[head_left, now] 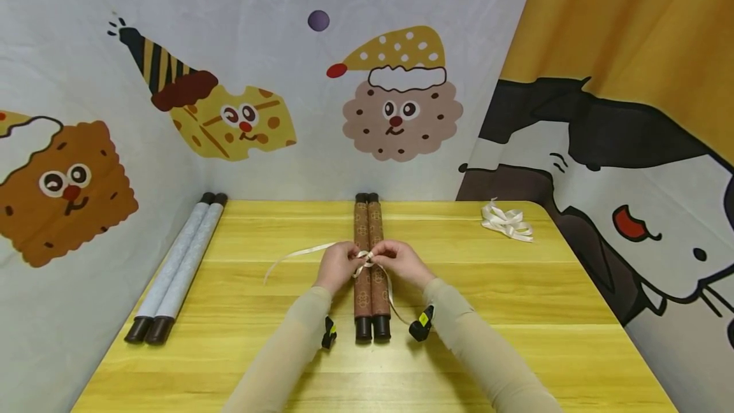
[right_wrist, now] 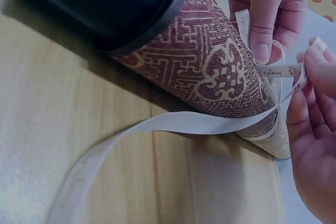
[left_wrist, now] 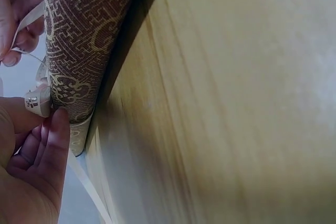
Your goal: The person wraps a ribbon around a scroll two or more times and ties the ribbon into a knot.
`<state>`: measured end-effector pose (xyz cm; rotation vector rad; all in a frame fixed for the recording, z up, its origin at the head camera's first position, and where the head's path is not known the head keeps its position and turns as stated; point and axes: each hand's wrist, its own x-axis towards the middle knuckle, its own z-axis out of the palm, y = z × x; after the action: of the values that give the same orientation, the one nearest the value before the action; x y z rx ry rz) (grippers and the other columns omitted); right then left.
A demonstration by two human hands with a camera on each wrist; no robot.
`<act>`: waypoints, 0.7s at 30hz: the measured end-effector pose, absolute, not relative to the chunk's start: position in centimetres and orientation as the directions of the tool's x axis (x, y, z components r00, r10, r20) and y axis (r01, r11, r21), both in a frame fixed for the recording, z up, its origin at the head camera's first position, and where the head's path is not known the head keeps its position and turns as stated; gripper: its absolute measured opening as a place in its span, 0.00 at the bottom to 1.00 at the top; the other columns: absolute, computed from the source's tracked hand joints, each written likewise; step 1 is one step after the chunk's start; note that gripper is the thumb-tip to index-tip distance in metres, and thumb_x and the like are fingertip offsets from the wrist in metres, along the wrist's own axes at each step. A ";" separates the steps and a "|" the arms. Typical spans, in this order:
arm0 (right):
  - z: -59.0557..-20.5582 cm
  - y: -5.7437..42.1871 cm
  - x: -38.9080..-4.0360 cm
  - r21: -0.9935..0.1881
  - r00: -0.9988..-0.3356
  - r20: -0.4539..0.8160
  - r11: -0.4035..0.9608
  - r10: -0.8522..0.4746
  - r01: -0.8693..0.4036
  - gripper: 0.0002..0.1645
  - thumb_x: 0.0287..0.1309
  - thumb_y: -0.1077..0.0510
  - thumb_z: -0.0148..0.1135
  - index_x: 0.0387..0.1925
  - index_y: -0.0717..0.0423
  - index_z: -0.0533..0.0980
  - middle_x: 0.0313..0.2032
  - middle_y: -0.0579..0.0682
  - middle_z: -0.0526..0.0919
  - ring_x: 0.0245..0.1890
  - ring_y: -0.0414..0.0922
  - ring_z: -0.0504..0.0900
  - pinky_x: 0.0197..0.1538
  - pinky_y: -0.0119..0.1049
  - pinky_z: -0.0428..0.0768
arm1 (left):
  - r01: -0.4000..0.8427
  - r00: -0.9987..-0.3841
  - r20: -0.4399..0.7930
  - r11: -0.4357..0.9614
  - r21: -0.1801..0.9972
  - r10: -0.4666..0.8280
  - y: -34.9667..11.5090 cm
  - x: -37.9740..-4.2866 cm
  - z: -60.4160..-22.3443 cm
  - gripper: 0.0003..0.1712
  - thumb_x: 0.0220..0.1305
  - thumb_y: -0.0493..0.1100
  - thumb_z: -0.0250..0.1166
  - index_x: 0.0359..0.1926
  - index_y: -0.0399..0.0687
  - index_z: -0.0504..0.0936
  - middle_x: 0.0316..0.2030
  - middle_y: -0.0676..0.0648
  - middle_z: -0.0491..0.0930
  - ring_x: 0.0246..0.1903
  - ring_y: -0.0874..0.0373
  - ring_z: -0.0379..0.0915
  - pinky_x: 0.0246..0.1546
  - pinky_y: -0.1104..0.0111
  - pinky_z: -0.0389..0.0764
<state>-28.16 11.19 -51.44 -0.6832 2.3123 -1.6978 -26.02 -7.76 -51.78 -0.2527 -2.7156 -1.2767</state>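
A brown scroll (head_left: 371, 292) with gold patterning lies lengthwise at mid-table, its two rolls side by side with dark end knobs. Around its middle runs a cream printed ribbon (right_wrist: 189, 123), which forms small loops above the rolls. My left hand (head_left: 338, 266) pinches one part of this ribbon between thumb and fingers, close against the left roll. From the other side my right hand (head_left: 404, 261) pinches a loop of it, as the right wrist view shows. One ribbon tail (head_left: 301, 252) trails left over the table; another hangs down toward my right wrist.
A pale blue scroll (head_left: 183, 260), also of two rolls with dark knobs, lies along the table's left side. At the back right sits a loose heap of cream ribbon (head_left: 507, 222). A printed cloth (head_left: 258, 18) hangs behind the wooden table (head_left: 275, 336).
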 end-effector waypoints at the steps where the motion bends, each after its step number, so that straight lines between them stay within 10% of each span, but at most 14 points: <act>1: -51.4 11.2 -28.2 -0.933 -0.881 0.119 0.253 -0.459 -0.257 0.05 0.60 0.67 0.66 0.39 0.62 0.80 0.35 0.50 0.82 0.37 0.44 0.78 0.43 0.36 0.78 | 0.208 -0.977 0.191 0.632 0.746 0.097 -7.8 -26.0 -51.8 0.06 0.58 0.36 0.73 0.29 0.44 0.83 0.27 0.51 0.81 0.26 0.60 0.73 0.30 0.66 0.77; 21: -47.3 9.4 -28.6 -0.469 -0.845 0.147 0.716 -0.515 -0.518 0.05 0.58 0.62 0.70 0.28 0.51 0.83 0.29 0.42 0.84 0.32 0.40 0.82 0.42 0.37 0.80 | 0.174 -0.984 0.163 0.601 0.780 0.073 -7.9 -25.8 -51.7 0.07 0.60 0.36 0.72 0.30 0.44 0.79 0.27 0.50 0.81 0.28 0.58 0.77 0.28 0.66 0.79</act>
<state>-28.63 9.38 -47.34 -0.8774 2.9155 -0.7995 -25.84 -7.86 -51.68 -0.2096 -2.7078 -1.3372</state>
